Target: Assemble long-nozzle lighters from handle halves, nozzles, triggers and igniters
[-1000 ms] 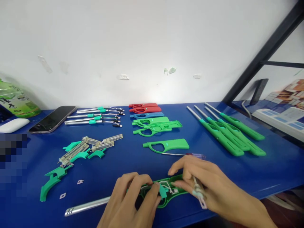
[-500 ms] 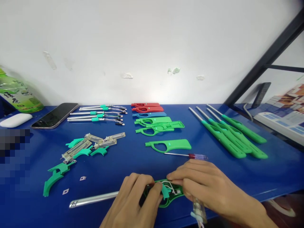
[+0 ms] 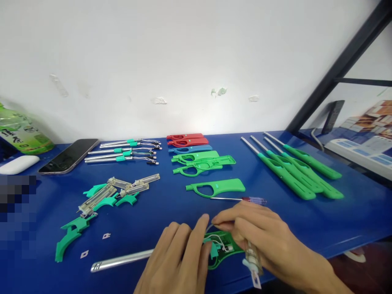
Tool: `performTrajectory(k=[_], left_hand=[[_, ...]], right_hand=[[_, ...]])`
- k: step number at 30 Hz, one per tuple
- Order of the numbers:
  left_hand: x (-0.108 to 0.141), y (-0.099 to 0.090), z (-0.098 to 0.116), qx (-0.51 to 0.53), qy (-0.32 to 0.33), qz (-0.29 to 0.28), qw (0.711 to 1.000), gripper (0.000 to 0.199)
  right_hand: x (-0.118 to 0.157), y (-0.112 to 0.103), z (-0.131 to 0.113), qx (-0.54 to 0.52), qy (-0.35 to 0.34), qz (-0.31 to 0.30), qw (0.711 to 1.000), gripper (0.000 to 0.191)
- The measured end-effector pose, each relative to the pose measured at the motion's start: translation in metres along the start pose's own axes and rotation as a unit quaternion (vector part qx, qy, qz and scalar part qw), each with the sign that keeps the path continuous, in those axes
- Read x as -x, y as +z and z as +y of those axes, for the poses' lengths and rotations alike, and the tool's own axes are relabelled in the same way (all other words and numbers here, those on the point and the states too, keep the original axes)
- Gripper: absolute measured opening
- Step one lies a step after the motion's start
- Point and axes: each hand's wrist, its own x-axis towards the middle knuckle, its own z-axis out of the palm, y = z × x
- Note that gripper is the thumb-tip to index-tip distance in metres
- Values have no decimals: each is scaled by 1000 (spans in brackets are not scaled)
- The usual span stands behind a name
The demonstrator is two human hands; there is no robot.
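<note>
White wall (image 3: 183,49) behind, blue counter (image 3: 171,208) below. Just changed: right fingertips rose off the wiring to above the far edge of the open green plastic lighter shell (image 3: 235,245), and the left index finger straightened out. Means the thin pale strand (image 3: 209,227) bridging the fingers arches outside the shell, so it looks unseated. Shell lies at the near edge, long silver metal tube (image 3: 122,260) pointing left, teal plastic trigger (image 3: 214,250) and white wires (image 3: 219,237) inside. Left hand (image 3: 174,261) is draped over it, thumb by the trigger, index finger spread away; can't tell how tightly its hidden fingers close. Right hand (image 3: 266,234): thumb-index grip nearly closed, apparently pinching the strand; remaining fingers curl round a clear plastic cartridge (image 3: 252,257) with a pale metal tab (image 3: 256,281). Beyond: loose green plastic shell half (image 3: 226,186), screwdriver with red-and-clear handle (image 3: 255,200).
</note>
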Motion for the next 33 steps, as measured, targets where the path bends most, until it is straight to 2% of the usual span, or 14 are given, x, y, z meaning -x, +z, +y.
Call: performTrajectory(k=[3,5,7,10,13,14,18,20,23,27,33], left_hand=[[-10,5,-2,31,18,-24,999,30],[-17,8,-2,72,-3,-36,997,25],[-22,9,-2,92,-30,-27,995,22],[-22,9,-1,95,-39,-11,995,26],[-15,9,-2,115,-18,-29,993,48],[-13,10,-3,124,-10,-37,992,53],[-11,11,-6,151,-9,-55,987,50],[-13,12,-7,161,-6,-58,985,45],[-17,12,-6,166,-2,-42,985,39],[-20,11,-5,159,0,-31,987,31],[-19,8,-5,164,-2,-34,986,33]], right_hand=[[-3,0,0,-28,24,-3,999,25],[-3,-4,-1,-33,44,10,998,24],[1,-9,-3,-23,70,37,997,25],[16,-19,-6,31,135,71,988,13],[32,-23,-9,80,161,71,981,56],[34,-23,-9,82,160,68,981,59],[29,-20,-10,55,170,56,982,24],[23,-17,-10,42,167,37,984,17],[18,-13,-11,42,154,6,987,13],[21,-12,-11,44,162,-6,986,15],[22,-12,-10,35,174,-23,984,10]])
